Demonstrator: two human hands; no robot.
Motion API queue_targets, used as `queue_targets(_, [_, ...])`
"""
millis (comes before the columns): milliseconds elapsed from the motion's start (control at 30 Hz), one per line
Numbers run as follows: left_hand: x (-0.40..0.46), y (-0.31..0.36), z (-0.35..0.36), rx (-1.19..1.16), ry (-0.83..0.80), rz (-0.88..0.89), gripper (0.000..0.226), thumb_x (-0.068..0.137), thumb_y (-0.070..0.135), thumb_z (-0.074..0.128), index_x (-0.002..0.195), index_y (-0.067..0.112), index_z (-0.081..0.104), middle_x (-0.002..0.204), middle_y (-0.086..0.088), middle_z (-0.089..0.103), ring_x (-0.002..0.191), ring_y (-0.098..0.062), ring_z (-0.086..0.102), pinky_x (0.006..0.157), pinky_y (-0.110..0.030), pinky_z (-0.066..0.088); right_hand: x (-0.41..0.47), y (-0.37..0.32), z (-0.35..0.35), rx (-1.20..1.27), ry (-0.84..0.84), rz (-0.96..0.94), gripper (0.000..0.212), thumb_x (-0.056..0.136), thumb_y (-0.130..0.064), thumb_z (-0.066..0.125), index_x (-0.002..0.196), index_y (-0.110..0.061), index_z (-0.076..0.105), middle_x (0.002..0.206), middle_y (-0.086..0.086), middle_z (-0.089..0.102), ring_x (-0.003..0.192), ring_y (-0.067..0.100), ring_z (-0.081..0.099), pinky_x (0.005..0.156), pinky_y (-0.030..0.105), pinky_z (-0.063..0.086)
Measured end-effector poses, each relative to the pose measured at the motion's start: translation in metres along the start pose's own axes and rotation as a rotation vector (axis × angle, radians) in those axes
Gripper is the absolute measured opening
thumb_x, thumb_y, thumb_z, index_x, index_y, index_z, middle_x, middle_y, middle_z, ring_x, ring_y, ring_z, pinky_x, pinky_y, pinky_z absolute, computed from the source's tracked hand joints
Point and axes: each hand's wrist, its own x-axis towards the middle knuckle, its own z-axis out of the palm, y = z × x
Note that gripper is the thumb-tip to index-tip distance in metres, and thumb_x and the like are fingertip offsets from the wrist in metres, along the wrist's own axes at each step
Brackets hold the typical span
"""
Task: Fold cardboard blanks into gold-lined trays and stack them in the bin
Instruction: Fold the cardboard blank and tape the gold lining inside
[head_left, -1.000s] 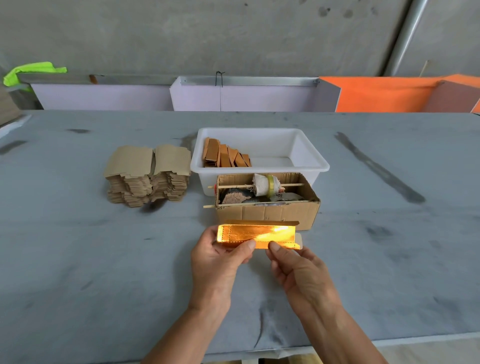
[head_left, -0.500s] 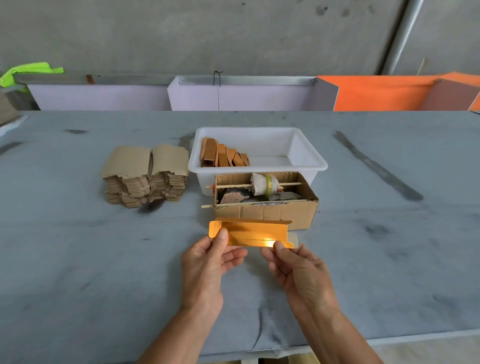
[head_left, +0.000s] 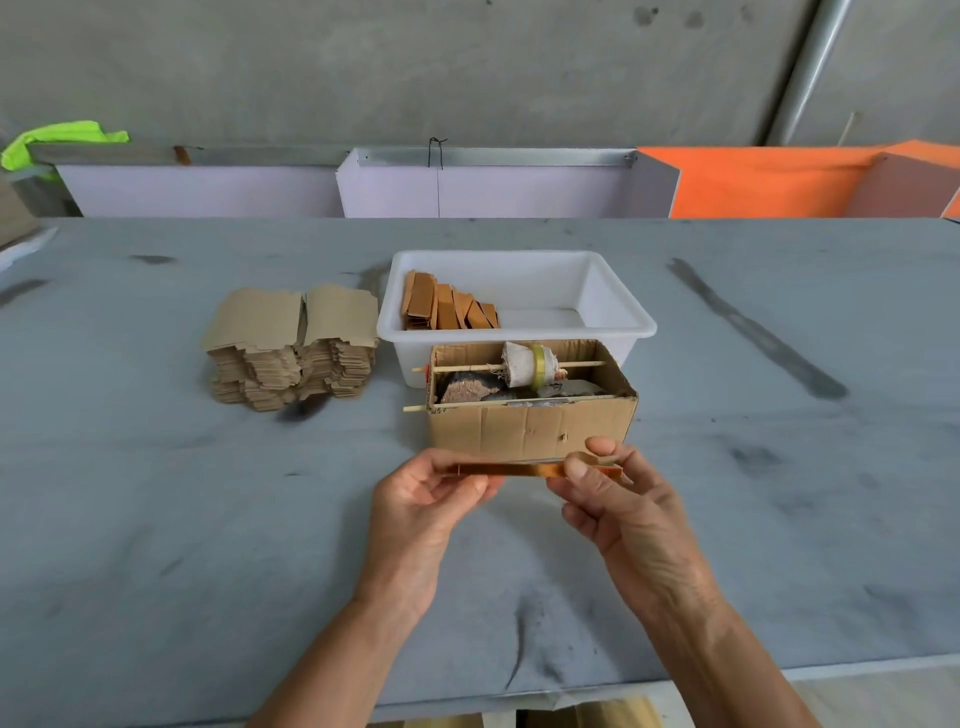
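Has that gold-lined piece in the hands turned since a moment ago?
Yes. The gold-lined blank has tipped flat and now shows edge-on before the cardboard box, its gold face no longer facing the camera.

Probably a workshop; bare concrete wall; scuffed grey workbench.

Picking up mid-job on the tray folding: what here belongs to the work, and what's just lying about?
Job:
gold-lined blank, held by left hand and right hand
blank stack
white bin with folded trays

Lying about:
cardboard box holding sticks, tape roll
green cloth
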Motion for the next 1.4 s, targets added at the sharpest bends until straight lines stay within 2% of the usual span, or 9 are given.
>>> queue_targets(267, [-0.002, 0.002, -0.004, -0.044, -0.151, -0.104, 0.042, 0.053, 0.018, 0.076, 0.094, 0.016, 0.069, 0.104, -0.008, 0.069, 0.081, -0.021, 0.058, 0.085, -0.034, 0.044, -0.003, 0.009, -0.014, -0.238, -0.121, -0.253, 0.024, 0.052, -0.013, 0.081, 0.071, -0.019, 0.067, 0.084, -0.003, 0.068, 0.070, 0.010, 0.062, 0.063, 0.017, 0.051])
queue_targets(400, [-0.004, 0.004, -0.005, 0.032, -0.170, -0.044, 0.037, 0.059, 0.004, 0.075, 0.092, 0.019, 0.070, 0.093, -0.006, 0.073, 0.073, -0.012, 0.064, 0.070, -0.018, 0.049, -0.002, 0.011, -0.016, -0.277, -0.149, -0.310, 0.023, 0.055, -0.013, 0.081, 0.071, -0.021, 0.067, 0.087, -0.006, 0.069, 0.071, 0.009, 0.062, 0.063, 0.018, 0.051])
queue_targets(533, [-0.001, 0.007, -0.008, 0.131, -0.136, 0.043, 0.018, 0.060, 0.008, 0.079, 0.075, 0.015, 0.072, 0.094, -0.001, 0.072, 0.090, -0.007, 0.064, 0.076, -0.014, 0.049, 0.000, 0.011, -0.019, -0.299, -0.151, -0.300, 0.024, 0.055, -0.011, 0.081, 0.073, -0.021, 0.068, 0.093, -0.003, 0.068, 0.072, 0.015, 0.063, 0.063, 0.020, 0.052])
queue_targets(667, [0.003, 0.005, -0.007, 0.152, -0.032, -0.007, 0.020, 0.067, -0.005, 0.075, 0.069, 0.015, 0.073, 0.082, -0.001, 0.072, 0.079, -0.007, 0.064, 0.070, -0.013, 0.049, -0.001, 0.013, -0.018, -0.312, -0.173, -0.252, 0.029, 0.056, -0.012, 0.082, 0.079, -0.019, 0.067, 0.092, 0.002, 0.071, 0.076, 0.020, 0.067, 0.065, 0.022, 0.054])
queue_targets(900, [0.007, 0.005, -0.005, 0.207, 0.062, -0.151, 0.035, 0.062, -0.011, 0.074, 0.070, 0.023, 0.074, 0.070, 0.006, 0.069, 0.067, -0.006, 0.064, 0.071, -0.028, 0.050, -0.002, 0.016, -0.017, -0.247, -0.155, -0.205, 0.061, 0.056, -0.007, 0.082, 0.112, -0.024, 0.064, 0.092, 0.000, 0.070, 0.080, 0.018, 0.067, 0.069, 0.021, 0.054])
queue_targets(1000, [0.008, 0.007, -0.003, 0.241, 0.114, -0.148, 0.034, 0.062, -0.010, 0.076, 0.068, 0.024, 0.072, 0.075, 0.000, 0.068, 0.078, -0.020, 0.064, 0.084, -0.042, 0.053, -0.001, 0.016, -0.017, -0.183, -0.178, -0.161, 0.084, 0.062, 0.002, 0.076, 0.133, -0.031, 0.046, 0.108, 0.007, 0.070, 0.093, 0.026, 0.069, 0.074, 0.023, 0.054])
queue_targets(1100, [0.008, 0.009, 0.001, 0.246, 0.157, -0.141, 0.032, 0.061, -0.011, 0.077, 0.064, 0.021, 0.071, 0.082, -0.007, 0.066, 0.095, -0.039, 0.061, 0.092, -0.052, 0.049, -0.001, 0.017, -0.017, -0.153, -0.163, -0.137, 0.091, 0.058, -0.001, 0.078, 0.136, -0.032, 0.041, 0.110, 0.008, 0.070, 0.094, 0.026, 0.069, 0.077, 0.024, 0.054])
queue_targets(1300, [0.006, 0.011, 0.006, 0.201, 0.176, -0.163, 0.033, 0.061, -0.015, 0.075, 0.059, 0.017, 0.069, 0.065, 0.003, 0.066, 0.075, -0.023, 0.063, 0.081, -0.042, 0.055, -0.002, 0.021, -0.012, -0.066, -0.165, -0.140, 0.067, 0.061, 0.006, 0.073, 0.123, -0.013, 0.057, 0.102, 0.013, 0.070, 0.087, 0.023, 0.070, 0.074, 0.024, 0.055])
queue_targets(1400, [0.004, 0.010, 0.008, 0.208, 0.175, -0.161, 0.030, 0.061, -0.015, 0.074, 0.062, 0.015, 0.067, 0.073, -0.005, 0.066, 0.079, -0.024, 0.062, 0.081, -0.041, 0.055, -0.002, 0.024, -0.009, -0.079, -0.107, -0.168, 0.050, 0.063, 0.001, 0.073, 0.110, -0.013, 0.067, 0.091, 0.011, 0.072, 0.080, 0.022, 0.070, 0.074, 0.025, 0.055])
